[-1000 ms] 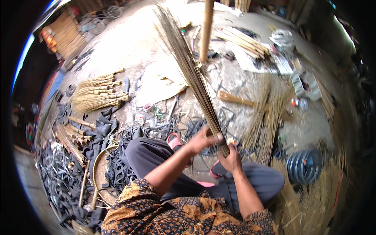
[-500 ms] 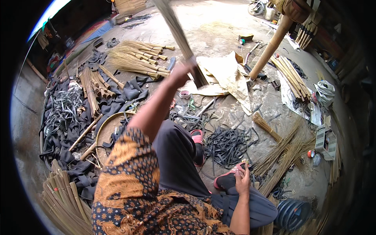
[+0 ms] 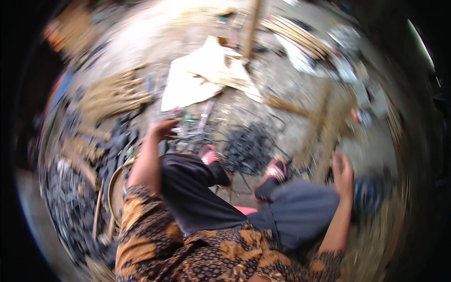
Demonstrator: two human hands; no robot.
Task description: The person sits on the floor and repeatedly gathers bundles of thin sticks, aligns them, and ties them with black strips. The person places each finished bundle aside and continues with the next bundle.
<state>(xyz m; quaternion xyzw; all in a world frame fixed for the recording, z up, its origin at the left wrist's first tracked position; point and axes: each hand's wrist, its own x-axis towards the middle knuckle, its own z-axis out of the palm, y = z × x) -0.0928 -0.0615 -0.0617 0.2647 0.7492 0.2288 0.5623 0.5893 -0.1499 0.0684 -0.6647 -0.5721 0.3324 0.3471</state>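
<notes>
Blurred by motion, my left hand (image 3: 165,128) is in the air past my left knee, its fingers loosely bent and apart, with nothing visible in them. My right hand (image 3: 343,171) is beside my right knee, fingers stretched out and apparently holding nothing. Close to it lie loose bundles of thin broom bristles (image 3: 324,134). Beyond my left hand a pale cream sheet (image 3: 192,77) is spread on the floor. A heap of black rubber strips (image 3: 249,148) lies in front of my feet, which are in pink sandals (image 3: 208,154).
Finished-looking bristle bundles (image 3: 117,91) lie at the left. Black rubber scraps (image 3: 80,207) and a round woven tray (image 3: 112,188) are beside my left leg. A wooden post (image 3: 252,28) stands past the sheet. Pale sticks (image 3: 296,35) lie at far right; a dark coil (image 3: 369,195) is at near right.
The long bristle bundle that my left hand held upright is out of the hand and not in view. That hand has drawn back left; the right has moved rightward. The view has turned right.
</notes>
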